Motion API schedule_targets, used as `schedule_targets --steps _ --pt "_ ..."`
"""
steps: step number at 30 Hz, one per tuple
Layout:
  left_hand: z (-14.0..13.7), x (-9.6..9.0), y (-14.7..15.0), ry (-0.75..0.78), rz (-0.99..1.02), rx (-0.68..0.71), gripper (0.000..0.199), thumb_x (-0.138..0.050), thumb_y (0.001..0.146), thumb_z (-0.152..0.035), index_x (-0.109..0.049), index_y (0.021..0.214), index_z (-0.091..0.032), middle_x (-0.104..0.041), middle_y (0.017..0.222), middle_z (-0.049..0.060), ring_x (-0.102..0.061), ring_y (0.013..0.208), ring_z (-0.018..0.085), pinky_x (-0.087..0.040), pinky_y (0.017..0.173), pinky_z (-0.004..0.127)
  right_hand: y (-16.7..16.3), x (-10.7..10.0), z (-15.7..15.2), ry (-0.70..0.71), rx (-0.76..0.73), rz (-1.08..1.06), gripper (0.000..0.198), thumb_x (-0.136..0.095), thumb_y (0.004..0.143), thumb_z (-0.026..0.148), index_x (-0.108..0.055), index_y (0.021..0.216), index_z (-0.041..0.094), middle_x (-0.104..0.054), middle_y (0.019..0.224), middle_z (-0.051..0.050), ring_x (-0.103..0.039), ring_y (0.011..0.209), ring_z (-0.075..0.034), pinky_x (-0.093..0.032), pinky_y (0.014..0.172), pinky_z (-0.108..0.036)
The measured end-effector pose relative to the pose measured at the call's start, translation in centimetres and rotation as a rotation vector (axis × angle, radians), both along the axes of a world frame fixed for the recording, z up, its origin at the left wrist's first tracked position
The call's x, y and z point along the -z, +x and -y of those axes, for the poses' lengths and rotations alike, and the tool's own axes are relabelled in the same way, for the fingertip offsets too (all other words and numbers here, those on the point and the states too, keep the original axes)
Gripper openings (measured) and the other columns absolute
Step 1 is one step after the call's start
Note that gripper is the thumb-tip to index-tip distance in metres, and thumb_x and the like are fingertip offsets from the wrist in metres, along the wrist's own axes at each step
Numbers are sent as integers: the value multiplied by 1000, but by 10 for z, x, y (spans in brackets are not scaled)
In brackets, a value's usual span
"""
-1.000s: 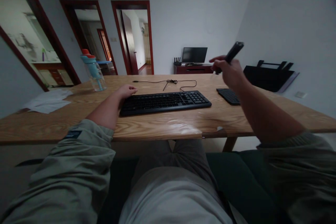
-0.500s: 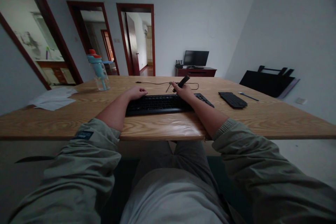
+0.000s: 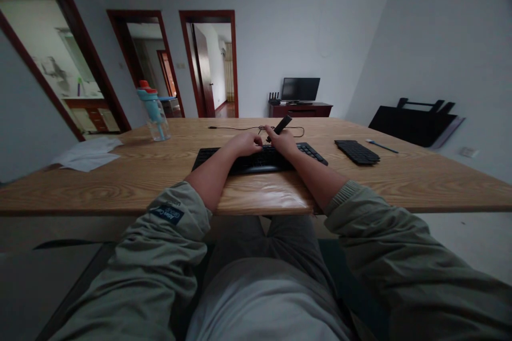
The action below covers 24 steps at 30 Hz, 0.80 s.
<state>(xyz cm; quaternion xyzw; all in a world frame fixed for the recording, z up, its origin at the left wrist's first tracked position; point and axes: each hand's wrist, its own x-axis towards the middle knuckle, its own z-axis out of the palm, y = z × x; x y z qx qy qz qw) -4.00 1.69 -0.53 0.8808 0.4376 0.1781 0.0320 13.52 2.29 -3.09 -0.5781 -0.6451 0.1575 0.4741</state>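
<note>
A black keyboard lies along the near edge of the wooden table, its cable running out behind it. My right hand is closed round a thick black stick-like tool, whose upper end slants up to the right; its exact kind I cannot make out. Over the middle of the keyboard, my left hand has curled, pinching fingers just left of the right hand. Whether anything small is between those fingers is hidden. The keyboard's left part shows behind my left forearm.
White papers and a blue bottle with a red lid are on the left. To the right lie a black ridged slab and a blue toothbrush. The thin cable crosses the table behind the keyboard.
My left hand has moved right, from the keyboard's left end to its middle beside my right hand. The right hand keeps the black tool and has barely moved.
</note>
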Motion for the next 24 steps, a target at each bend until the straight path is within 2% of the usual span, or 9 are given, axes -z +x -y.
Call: schedule_targets --steps 7,18,24 --pt "-15 13 -18 -26 2 7 25 -61 82 -30 -78 98 -21 -77 93 4 -67 84 20 -47 73 28 -3 -1 3 -20 -20 -7 58 -49 89 68 -66 68 17 -68 66 -8 -66 68 -20 -43 62 -24" --pt "-14 13 -14 -22 -26 57 30 -59 80 -26 -78 102 -21 -77 97 3 -67 87 19 -49 78 27 -2 -2 6 -16 -11 -6 58 -48 90 67 -66 66 17 -69 65 -9 -66 65 -19 -42 58 -25" --pt "-15 16 -14 0 -25 61 27 -60 82 -30 -78 100 -21 -76 93 4 -66 87 20 -49 79 28 -3 -1 5 -28 -23 4 58 -50 89 68 -65 64 17 -68 64 -9 -65 64 -19 -42 58 -24"
